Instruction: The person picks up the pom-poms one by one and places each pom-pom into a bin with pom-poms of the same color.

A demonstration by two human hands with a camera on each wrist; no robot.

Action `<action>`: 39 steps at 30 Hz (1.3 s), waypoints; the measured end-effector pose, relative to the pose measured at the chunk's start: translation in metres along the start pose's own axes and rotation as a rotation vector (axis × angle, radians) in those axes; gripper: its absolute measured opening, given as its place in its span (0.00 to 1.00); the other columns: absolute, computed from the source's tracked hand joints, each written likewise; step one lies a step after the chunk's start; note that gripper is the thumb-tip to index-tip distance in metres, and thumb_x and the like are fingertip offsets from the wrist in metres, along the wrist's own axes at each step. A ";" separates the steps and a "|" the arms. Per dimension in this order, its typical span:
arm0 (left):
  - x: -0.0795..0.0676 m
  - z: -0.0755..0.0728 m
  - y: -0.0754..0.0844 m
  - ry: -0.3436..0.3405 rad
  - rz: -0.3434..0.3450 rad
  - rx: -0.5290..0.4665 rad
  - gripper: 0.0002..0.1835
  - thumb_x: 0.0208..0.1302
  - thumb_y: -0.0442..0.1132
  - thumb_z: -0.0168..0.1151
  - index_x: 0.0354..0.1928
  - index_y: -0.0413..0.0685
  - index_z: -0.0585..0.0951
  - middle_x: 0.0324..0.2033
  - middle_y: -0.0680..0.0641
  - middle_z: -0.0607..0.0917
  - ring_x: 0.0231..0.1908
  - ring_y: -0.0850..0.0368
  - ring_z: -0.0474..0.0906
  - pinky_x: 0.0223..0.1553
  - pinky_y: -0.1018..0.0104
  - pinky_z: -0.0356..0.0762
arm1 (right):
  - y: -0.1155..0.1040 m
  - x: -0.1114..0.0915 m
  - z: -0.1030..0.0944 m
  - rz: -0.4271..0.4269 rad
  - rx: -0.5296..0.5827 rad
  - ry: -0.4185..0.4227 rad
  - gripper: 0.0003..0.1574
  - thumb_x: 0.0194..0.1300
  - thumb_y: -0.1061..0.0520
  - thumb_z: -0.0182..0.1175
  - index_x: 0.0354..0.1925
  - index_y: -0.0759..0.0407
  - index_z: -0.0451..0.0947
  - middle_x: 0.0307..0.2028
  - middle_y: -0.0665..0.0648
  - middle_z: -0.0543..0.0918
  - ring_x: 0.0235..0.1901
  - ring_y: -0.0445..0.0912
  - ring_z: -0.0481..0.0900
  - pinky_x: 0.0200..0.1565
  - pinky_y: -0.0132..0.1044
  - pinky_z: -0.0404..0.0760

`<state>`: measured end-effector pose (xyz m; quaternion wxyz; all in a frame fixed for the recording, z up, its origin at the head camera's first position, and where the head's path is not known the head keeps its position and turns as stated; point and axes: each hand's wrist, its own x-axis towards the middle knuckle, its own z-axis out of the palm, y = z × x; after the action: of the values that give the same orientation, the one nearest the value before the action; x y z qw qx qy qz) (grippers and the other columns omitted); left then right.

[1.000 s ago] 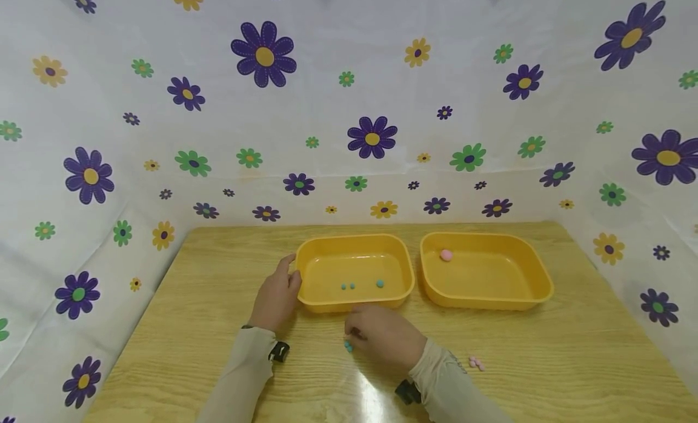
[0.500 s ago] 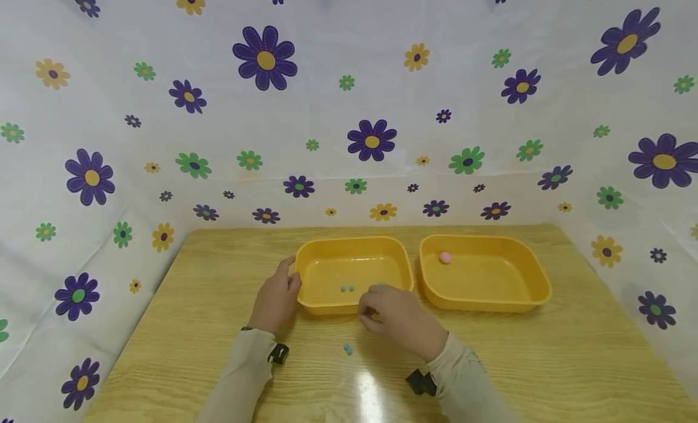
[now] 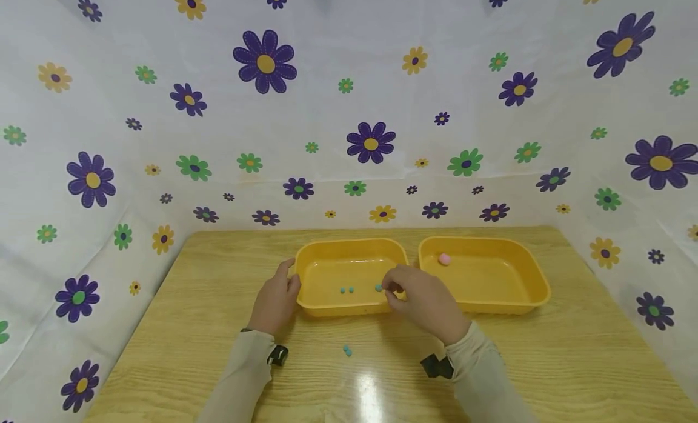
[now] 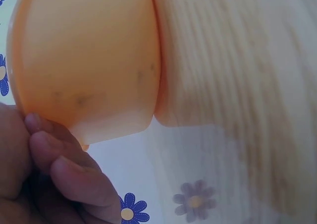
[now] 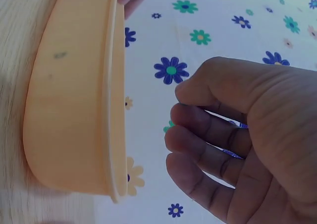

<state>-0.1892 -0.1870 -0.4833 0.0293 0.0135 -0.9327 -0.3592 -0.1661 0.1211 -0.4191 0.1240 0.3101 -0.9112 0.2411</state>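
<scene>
Two yellow plastic trays stand side by side. My left hand (image 3: 274, 299) holds the left tray (image 3: 349, 309) at its left end, and the left wrist view shows fingertips (image 4: 42, 147) against the rim. Inside this tray lie two tiny blue balls (image 3: 346, 290) and a larger blue ball (image 3: 378, 288). Over its right front corner is my right hand (image 3: 422, 299), thumb and forefinger tips together. A sliver of blue-green, apparently a tiny ball, shows between them in the right wrist view, mostly hidden. Two more small blue balls (image 3: 347, 351) touch each other on the table.
The right tray (image 3: 507, 308) holds a pink ball (image 3: 445, 259) near its back left corner. Wooden table (image 3: 218, 253) surrounds the trays. A flower-print cloth (image 3: 327, 108) rises behind and at both sides. My right forearm (image 3: 485, 374) covers the table's front right part.
My right hand has moved from beside the blue balls on the table, up and right, to the left tray's right corner. Its sleeve now covers several small pink balls. The left hand has stayed.
</scene>
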 end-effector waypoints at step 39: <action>0.003 0.002 -0.004 -0.017 -0.008 -0.016 0.26 0.82 0.44 0.44 0.76 0.45 0.65 0.21 0.50 0.73 0.21 0.57 0.66 0.25 0.63 0.67 | 0.011 0.003 -0.005 0.235 0.005 0.025 0.05 0.62 0.63 0.68 0.36 0.56 0.82 0.31 0.50 0.82 0.31 0.42 0.76 0.34 0.37 0.79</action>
<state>-0.1924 -0.1886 -0.4869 0.0200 0.0138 -0.9300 -0.3668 -0.1752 0.1299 -0.4179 0.1057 0.1985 -0.9390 0.2601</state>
